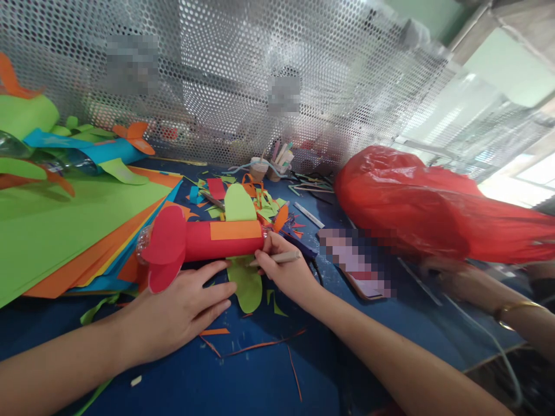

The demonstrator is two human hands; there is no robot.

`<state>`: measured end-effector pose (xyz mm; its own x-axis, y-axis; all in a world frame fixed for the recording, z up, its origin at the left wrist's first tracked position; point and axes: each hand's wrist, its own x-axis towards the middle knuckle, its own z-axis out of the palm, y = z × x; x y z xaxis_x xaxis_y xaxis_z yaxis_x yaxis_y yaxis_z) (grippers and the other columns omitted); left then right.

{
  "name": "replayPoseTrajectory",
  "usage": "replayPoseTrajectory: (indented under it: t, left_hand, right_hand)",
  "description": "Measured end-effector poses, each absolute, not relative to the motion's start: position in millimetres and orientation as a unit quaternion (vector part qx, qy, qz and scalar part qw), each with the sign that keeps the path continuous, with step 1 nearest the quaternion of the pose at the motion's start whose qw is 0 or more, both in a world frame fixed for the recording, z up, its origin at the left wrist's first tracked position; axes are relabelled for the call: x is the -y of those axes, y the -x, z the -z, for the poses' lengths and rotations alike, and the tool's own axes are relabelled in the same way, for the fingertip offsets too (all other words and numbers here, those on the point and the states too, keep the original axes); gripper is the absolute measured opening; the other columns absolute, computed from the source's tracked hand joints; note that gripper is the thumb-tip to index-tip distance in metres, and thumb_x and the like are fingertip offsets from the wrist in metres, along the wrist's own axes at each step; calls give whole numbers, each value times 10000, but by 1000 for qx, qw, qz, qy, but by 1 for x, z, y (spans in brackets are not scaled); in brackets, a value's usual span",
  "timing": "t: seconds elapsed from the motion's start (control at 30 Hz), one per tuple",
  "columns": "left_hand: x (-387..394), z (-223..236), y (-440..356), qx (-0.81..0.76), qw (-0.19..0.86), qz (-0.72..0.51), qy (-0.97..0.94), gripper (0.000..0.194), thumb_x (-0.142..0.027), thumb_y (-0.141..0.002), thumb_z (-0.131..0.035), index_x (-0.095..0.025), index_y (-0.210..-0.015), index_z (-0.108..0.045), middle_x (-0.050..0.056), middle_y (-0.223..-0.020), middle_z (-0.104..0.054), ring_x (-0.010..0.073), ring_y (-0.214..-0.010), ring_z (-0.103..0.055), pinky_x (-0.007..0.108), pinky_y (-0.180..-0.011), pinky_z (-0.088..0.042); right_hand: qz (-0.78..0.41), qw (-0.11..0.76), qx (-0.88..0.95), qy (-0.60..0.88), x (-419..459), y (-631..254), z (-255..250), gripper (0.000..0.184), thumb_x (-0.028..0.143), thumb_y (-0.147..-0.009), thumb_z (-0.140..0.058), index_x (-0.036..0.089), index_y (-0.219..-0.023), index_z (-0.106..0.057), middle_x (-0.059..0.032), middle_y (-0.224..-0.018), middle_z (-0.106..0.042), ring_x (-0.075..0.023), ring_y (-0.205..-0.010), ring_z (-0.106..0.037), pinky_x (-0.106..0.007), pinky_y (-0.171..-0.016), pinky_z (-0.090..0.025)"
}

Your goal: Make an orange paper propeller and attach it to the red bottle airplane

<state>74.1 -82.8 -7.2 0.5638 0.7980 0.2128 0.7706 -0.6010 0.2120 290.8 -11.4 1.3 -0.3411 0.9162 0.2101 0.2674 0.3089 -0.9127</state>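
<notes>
A paper-covered bottle plane [217, 240] lies on the blue table [182, 381]: red body, orange band, green wings, red propeller at the left end. My left hand [182, 309] lies flat beside it, fingers stretched out, fingertips near the lower green wing [248, 286]. My right hand [284, 268] is closed round a beige pencil [277, 258] whose tip points left at the lower edge of the red body, over the green wing.
A stack of green, orange and blue paper sheets [65, 231] lies at left, with more paper planes [87, 150] behind. Paper scraps [243, 193] and cups of pens [273, 164] sit before a perforated metal screen. A red plastic bag [416, 202] and another person's arm [511, 312] are at right.
</notes>
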Motion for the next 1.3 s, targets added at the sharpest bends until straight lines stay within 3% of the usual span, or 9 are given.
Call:
replayPoseTrajectory:
  t: [0.6,1.03,1.3]
  left_hand:
    - [84,8,-73,-440,54,-165,-881,356,-383,-995,-344,-349,-1211,-625,56,-1412,-513,273,-1018,-665,442,-842,-559]
    - [84,11,-74,-442,28,-174,-879,371,-398,-995,-340,-344,-1209,-639,65,-1381,-546,272,-1006,-667,441,-849,-556]
    - [84,6,-76,-438,22,-155,-885,407,-398,-1003,-293,-329,-1202,-641,82,-1371,-554,294,-986,-679,489,-810,-572]
  right_hand:
    - [-429,396,693,423,11,-290,-2,185,202,-792,-546,232,-692,-394,71,-621,-460,-115,-555,-543,-227,-505,-474]
    - [-405,383,719,415,13,-290,-4,215,250,-805,-569,223,-673,-402,67,-617,-450,-100,-520,-467,-211,-474,-396]
    - [-429,414,681,425,14,-289,-9,206,237,-760,-581,229,-650,-406,84,-558,-434,-88,-459,-436,-220,-469,-442]
